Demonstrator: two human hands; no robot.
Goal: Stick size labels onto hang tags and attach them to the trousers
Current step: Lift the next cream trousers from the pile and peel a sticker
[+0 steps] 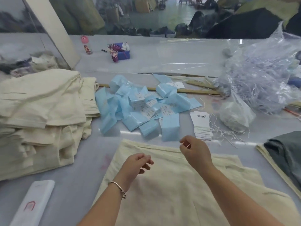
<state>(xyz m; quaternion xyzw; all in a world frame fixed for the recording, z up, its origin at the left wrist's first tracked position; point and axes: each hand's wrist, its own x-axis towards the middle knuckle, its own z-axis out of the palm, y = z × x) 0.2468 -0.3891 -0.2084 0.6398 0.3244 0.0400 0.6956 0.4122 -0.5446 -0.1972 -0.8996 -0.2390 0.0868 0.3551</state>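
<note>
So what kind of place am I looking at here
Most likely a garment factory's finishing or packing table. A stack of folded cream trousers sits at the left, white hang tags with strings lie beside blue label backing strips, and heaps of clothing fill the floor behind.

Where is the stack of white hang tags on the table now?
In the head view, the stack of white hang tags lies right of centre, just right of the blue label backings, beyond the right hand.
</note>
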